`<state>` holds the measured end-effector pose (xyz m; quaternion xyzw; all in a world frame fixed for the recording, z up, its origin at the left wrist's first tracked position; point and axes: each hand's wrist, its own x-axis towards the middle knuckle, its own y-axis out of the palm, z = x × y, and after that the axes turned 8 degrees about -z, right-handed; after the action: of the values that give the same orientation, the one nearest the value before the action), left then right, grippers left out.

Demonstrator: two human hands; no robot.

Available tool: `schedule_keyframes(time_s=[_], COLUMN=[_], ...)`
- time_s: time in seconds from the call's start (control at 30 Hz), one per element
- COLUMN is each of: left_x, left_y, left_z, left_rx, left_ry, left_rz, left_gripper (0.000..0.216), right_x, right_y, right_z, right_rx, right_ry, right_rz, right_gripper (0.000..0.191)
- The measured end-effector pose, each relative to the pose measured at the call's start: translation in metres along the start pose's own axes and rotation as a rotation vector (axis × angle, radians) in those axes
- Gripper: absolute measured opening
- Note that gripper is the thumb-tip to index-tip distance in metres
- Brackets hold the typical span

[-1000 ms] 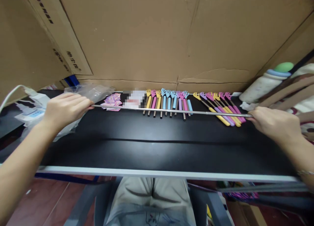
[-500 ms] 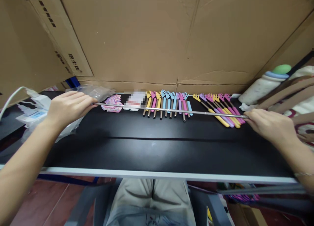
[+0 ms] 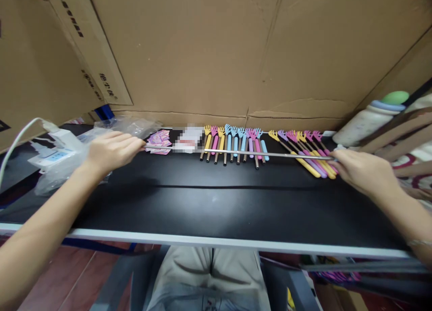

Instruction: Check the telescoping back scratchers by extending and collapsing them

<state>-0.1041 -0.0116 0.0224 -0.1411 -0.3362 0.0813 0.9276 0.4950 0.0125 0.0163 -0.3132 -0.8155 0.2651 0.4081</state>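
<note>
A thin telescopic metal rod (image 3: 243, 153) stretches level above the black table, its tube stepped in thickness. My left hand (image 3: 116, 150) is closed round its left end, and my right hand (image 3: 362, 171) grips the right end. Both ends are hidden in my fingers. Beyond the rod lies a row of small back scratchers (image 3: 232, 142) with yellow, pink, blue and purple claws and handles. Several more back scratchers (image 3: 310, 160), their shafts drawn out longer, lie slanted near my right hand.
Pink printed cards (image 3: 159, 141) and a partly blurred white item (image 3: 189, 140) lie left of the row. A white power strip (image 3: 56, 155) and clear plastic bags (image 3: 126, 125) are at the left. A white bottle (image 3: 366, 123) leans at right. Cardboard (image 3: 202, 54) walls the back.
My hands have come closer together, the left moving right and the right moving slightly left. The stretch of rod showing between them is shorter. The view has shifted a little.
</note>
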Motion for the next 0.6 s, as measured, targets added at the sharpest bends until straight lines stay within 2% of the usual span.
schedule_keyframes(time_s=[0.1, 0.17, 0.27, 0.37, 0.6], left_x=[0.028, 0.051, 0.081, 0.095, 0.105], left_y=[0.005, 0.004, -0.003, -0.014, -0.029], left_z=[-0.027, -0.049, -0.075, -0.088, -0.117], left_rx=[-0.125, -0.198, -0.283, -0.316, -0.419], left_ry=[0.034, 0.036, 0.036, 0.005, -0.012], left_rz=[-0.020, -0.050, -0.047, -0.038, -0.048], left_gripper=[0.034, 0.036, 0.032, 0.029, 0.024], right_x=[0.020, 0.033, 0.046, 0.050, 0.048], right_y=[-0.021, -0.038, -0.057, -0.066, -0.078], right_z=[0.048, 0.086, 0.130, 0.150, 0.178], right_rx=[0.063, 0.124, 0.200, 0.220, 0.304], right_ry=[-0.137, -0.212, -0.268, -0.243, -0.314], right_rz=[-0.115, -0.243, -0.363, -0.389, -0.297], right_gripper=[0.032, 0.040, 0.039, 0.035, 0.031])
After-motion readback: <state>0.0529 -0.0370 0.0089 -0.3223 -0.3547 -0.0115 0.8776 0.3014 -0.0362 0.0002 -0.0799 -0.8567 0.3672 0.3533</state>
